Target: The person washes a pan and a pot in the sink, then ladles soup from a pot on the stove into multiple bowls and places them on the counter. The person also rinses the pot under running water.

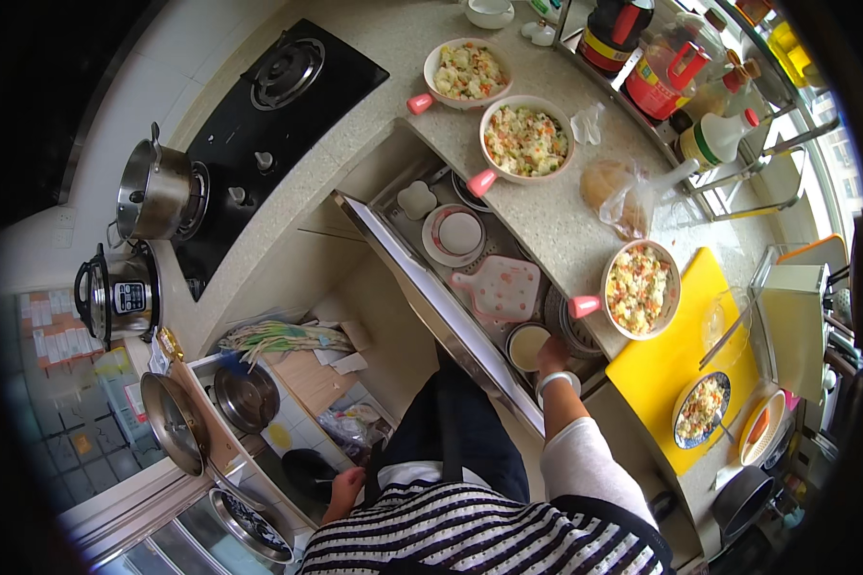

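Observation:
My right hand (554, 353) reaches into the pulled-out drawer (500, 327) and is at the rim of a round cream-coloured dish (527, 346); whether its fingers grip the dish is not clear. Beside the dish lie a pink-and-white handled plate (505, 287), stacked bowls (579, 327) and a stack of round plates (454, 233). My left hand (349, 485) hangs low at my left side, near a dark pan (309, 474); its fingers are too small to read. On the counter above the drawer stand bowls of mixed rice with pink handles (527, 140) (640, 289) (467, 72).
A patterned bowl of rice (703, 410) rests on a yellow cutting board (640, 374). Left are a gas stove (230, 165), a steel pot (151, 190) and a pressure cooker (122, 295). A rack with sauce bottles (661, 75) lines the window. The open drawer front (439, 309) crosses before my legs.

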A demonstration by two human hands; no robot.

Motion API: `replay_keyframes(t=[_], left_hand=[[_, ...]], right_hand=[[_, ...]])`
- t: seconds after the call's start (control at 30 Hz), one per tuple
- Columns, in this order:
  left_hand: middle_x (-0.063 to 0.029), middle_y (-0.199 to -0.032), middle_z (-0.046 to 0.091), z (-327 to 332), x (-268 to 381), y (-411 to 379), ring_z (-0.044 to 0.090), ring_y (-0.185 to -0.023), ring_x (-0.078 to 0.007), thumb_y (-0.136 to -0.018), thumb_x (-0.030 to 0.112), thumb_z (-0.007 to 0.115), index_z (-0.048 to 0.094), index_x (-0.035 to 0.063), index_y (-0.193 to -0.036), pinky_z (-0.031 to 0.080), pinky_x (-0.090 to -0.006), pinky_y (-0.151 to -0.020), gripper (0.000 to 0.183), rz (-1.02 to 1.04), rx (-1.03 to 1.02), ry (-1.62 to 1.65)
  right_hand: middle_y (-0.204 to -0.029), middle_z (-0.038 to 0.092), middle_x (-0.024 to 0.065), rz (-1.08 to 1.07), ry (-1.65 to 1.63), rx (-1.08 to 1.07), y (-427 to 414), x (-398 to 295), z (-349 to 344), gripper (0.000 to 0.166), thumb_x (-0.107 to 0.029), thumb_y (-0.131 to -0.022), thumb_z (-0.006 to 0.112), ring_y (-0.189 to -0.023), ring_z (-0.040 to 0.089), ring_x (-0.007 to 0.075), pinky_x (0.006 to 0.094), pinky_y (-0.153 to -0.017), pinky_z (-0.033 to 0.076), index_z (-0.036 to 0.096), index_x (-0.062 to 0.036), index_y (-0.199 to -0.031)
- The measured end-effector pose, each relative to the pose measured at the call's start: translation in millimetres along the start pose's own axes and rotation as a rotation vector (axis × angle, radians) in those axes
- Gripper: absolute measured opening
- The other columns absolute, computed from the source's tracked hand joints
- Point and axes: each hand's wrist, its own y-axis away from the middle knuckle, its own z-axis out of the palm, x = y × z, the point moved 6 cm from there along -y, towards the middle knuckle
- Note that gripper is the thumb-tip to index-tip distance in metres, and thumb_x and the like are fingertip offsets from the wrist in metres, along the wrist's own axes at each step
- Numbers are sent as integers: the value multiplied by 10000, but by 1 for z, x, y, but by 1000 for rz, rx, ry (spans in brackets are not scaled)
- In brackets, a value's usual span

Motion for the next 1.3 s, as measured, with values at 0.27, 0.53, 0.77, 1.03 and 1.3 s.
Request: replay_keyframes(t=[0.27, 0.53, 0.77, 1.03, 1.3], left_hand=[[-102, -836, 672, 3, 38, -53, 619, -727, -148, -835, 130, 588, 616, -7, -1050, 480, -270, -669, 256, 4, -20, 114], [-102, -878, 663, -20, 98, -91, 626, -804, -130, -859, 72, 560, 581, -52, -1072, 487, -247, -729, 247, 31, -100, 156], [-148, -820, 663, -63, 142, -131, 645, -727, -247, -815, 137, 575, 623, 3, -1018, 500, -335, -665, 248, 186, -43, 1], [-124, -756, 662, -162, 277, -193, 642, -646, -186, -862, 159, 582, 575, -36, -1060, 503, -280, -618, 278, 485, -17, 325], [-149, -1270, 456, -284, 348, -194, 514, -1072, -203, -926, 398, 475, 139, 100, -1439, 552, -361, -742, 681, 404, -480, 941]], right_hand=[[-898, 635, 158, -131, -145, -13, -11, -3, 2, 140, -132, -806, 540, -863, 622, 346, 446, -734, 499, 615, -56, -898], [-1034, 620, 164, -166, -1, -266, -18, 1, 7, 230, -151, -810, 526, -915, 626, 315, 416, -781, 498, 612, -48, -997], [-1070, 630, 134, -300, 613, -385, 13, -65, -98, 290, -206, -854, 471, -1020, 601, 298, 406, -785, 498, 657, -52, -1015], [-961, 625, 228, -280, 54, -57, 32, -197, -285, 272, -160, -801, 485, -913, 617, 376, 419, -828, 491, 592, 34, -960], [-871, 606, 161, -707, -827, -541, 190, -479, -446, 347, 35, -714, 427, -718, 643, 274, 361, -572, 573, 536, 87, -1039]])
